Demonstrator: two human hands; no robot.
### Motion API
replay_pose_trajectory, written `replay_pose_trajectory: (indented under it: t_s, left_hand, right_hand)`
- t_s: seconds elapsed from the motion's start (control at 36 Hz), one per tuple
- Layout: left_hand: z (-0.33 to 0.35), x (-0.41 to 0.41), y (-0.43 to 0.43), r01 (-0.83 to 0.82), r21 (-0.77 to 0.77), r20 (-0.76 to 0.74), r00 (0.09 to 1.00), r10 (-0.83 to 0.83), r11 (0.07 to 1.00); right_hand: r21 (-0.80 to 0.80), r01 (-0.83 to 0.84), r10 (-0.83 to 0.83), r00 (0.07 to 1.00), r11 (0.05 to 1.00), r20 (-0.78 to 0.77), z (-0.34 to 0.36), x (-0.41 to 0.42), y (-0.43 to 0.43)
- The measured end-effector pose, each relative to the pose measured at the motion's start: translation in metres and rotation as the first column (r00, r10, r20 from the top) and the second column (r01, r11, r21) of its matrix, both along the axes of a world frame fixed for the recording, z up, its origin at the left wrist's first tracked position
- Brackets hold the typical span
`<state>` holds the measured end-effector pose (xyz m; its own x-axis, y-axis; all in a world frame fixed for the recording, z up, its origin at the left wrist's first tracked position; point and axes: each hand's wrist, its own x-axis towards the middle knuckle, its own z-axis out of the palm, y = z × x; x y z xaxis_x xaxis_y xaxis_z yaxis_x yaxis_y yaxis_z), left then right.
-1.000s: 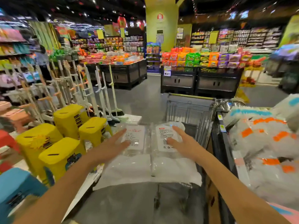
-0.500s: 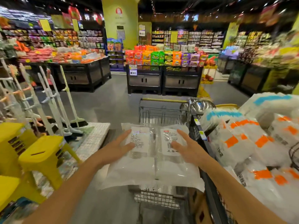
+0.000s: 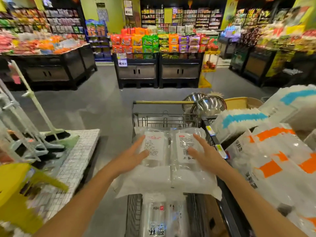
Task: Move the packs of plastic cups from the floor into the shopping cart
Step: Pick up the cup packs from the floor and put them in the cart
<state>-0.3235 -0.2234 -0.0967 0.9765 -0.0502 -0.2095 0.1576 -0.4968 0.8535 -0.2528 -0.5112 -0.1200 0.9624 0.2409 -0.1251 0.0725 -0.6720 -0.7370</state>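
Note:
Two clear packs of plastic cups (image 3: 168, 168) with white labels lie side by side, held over the wire shopping cart (image 3: 164, 119). My left hand (image 3: 132, 158) lies flat on the left pack with fingers straight. My right hand (image 3: 205, 154) lies flat on the right pack the same way. Both thumbs point inward. Another pack of cups (image 3: 159, 214) lies inside the cart basket below the held ones. What supports the packs from underneath is hidden.
A shelf on the right holds stacked packs of cups (image 3: 273, 159) with orange and blue marks, plus steel bowls (image 3: 207, 105). On the left stand a mop and broom rack (image 3: 34, 127), a white tiled platform (image 3: 75, 159) and yellow stools (image 3: 18, 190). Display stands (image 3: 157, 69) cross the aisle ahead.
The view has swung right and forward. The two packs and both hands have moved over the cart basket; the yellow stools have slid to the left edge.

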Motion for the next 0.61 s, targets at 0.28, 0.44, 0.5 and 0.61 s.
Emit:
replay_pose_trajectory:
  t_s: [0.28, 0.44, 0.5, 0.61]
  left_hand:
    - [-0.09, 0.148, 0.013, -0.06, -0.068, -0.096, 0.994, 0.054, 0.996]
    - [-0.171, 0.211, 0.02, -0.057, -0.07, -0.162, 0.986, 0.045, 0.996]
    - [-0.206, 0.226, 0.023, -0.064, -0.082, -0.18, 0.983, 0.048, 0.995]
    - [-0.277, 0.243, 0.026, -0.093, -0.08, -0.254, 0.965, 0.07, 0.992]
  right_hand:
    - [0.061, -0.022, 0.025, 0.999, 0.998, -0.046, -0.086, 0.152, 0.012]
    - [0.062, 0.03, -0.021, 0.99, 0.998, -0.14, -0.171, 0.205, 0.023]
    - [0.052, 0.051, -0.042, 0.985, 0.997, -0.167, -0.212, 0.218, 0.024]
    - [-0.01, 0.071, -0.071, 0.967, 0.997, -0.244, -0.274, 0.225, 0.036]
